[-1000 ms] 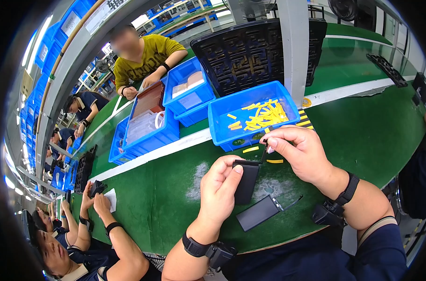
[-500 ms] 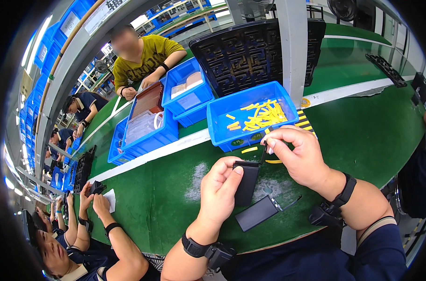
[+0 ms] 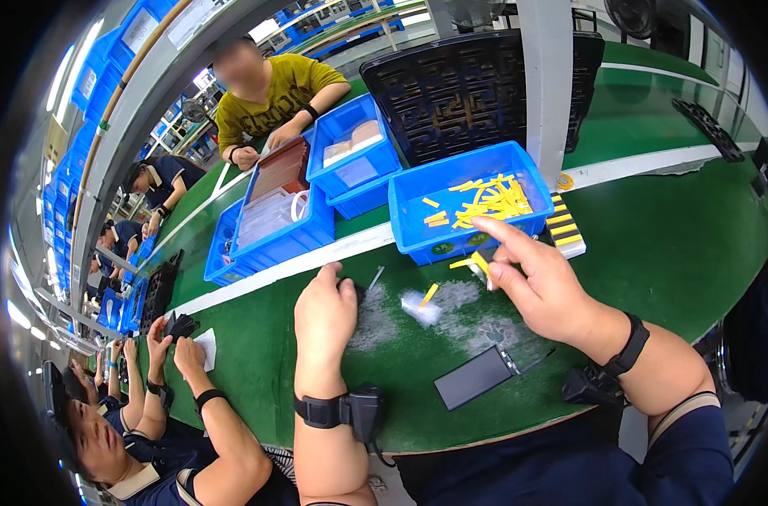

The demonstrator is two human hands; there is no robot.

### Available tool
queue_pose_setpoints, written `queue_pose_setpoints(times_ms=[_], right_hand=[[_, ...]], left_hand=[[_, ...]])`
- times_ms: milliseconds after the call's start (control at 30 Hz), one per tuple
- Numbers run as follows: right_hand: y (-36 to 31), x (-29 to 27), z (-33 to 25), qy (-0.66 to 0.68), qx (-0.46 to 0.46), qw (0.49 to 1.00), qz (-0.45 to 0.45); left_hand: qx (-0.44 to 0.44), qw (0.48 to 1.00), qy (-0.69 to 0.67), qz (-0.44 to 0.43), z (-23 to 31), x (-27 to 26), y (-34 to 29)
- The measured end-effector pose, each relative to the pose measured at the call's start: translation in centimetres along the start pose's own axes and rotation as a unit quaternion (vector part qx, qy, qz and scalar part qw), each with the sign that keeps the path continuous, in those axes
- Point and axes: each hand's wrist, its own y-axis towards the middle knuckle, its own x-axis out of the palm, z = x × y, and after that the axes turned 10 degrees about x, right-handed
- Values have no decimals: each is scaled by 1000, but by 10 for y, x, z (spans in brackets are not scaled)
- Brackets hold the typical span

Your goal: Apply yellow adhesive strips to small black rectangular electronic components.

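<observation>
My left hand (image 3: 325, 308), closed, is over the green table at the left. A dark edge of a black rectangular case (image 3: 362, 293) and a thin grey end show beside its fingertips; the hand hides the rest. My right hand (image 3: 540, 282) pinches a short yellow strip (image 3: 482, 264) between thumb and fingers, in front of a blue bin (image 3: 413, 240) of loose yellow strips (image 3: 503, 201). Between my hands, another yellow strip (image 3: 430, 294) stands by a blurred whitish patch. A second black rectangular case (image 3: 475, 379) with a short dark cable (image 3: 537, 361) lies close to me.
Stacked blue bins (image 3: 287, 228) with brown and white contents stand at the far left, a black tray (image 3: 451, 97) behind. A grey post (image 3: 546, 93) rises beside the strip bin. Co-workers sit left, one holding a black part (image 3: 181, 325); another person (image 3: 282, 93) sits opposite.
My left hand has moved left and turned over, taking the black case with it. My right hand has let go of the case's cable and now pinches a yellow strip.
</observation>
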Motion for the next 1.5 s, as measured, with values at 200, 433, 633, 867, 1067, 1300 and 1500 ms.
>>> queue_pose_setpoints(times_ms=[200, 433, 633, 867, 1067, 1300, 1500], right_hand=[[1, 5, 4, -26, -33, 995, -86], [-2, 11, 9, -43, -63, 996, -39], [2, 1, 5, 32, -63, 995, 76], [2, 3, 6, -1, -56, 996, 69], [2, 4, 9, -3, -91, 992, 85], [0, 5, 4, -24, -109, 991, 78], [-2, 4, -4, -19, -107, 991, 79]], left_hand=[[180, 939, -292, 36, 60, 2, -13], [111, 851, -508, -74, 76, 9, -23], [52, 900, -425, -83, 52, 13, -10], [213, 974, -74, -1, 58, 21, -16], [293, 925, -126, -206, 109, 8, -54], [225, 906, -281, -223, 104, 8, -48], [22, 790, -600, -124, 83, 20, -36]])
